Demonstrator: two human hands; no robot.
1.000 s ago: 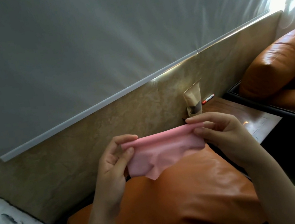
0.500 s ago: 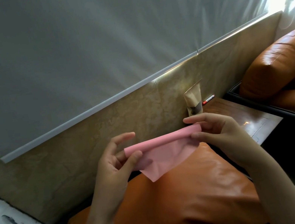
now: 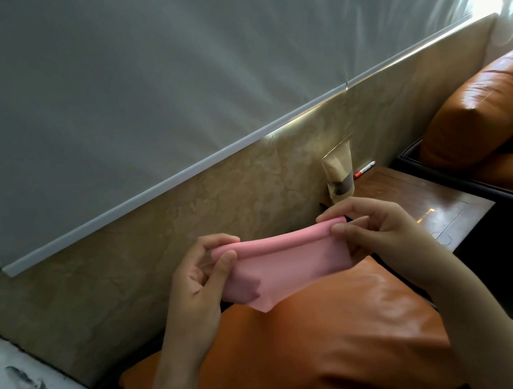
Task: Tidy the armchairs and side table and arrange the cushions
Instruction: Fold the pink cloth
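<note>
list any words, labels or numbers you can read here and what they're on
No text is readable.
The pouch: dark band on its front, no legible words.
The marker: any print is too small to read.
The cloth: plain, no print.

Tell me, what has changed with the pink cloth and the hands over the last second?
The pink cloth went from bunched and wrinkled to smoother, with a neat fold along its top edge. The left hand and right hand kept pinching its upper corners in about the same place; nothing was let go. The orange cushion beneath, and the brown pouch and red marker on the side table, stayed put.
</note>
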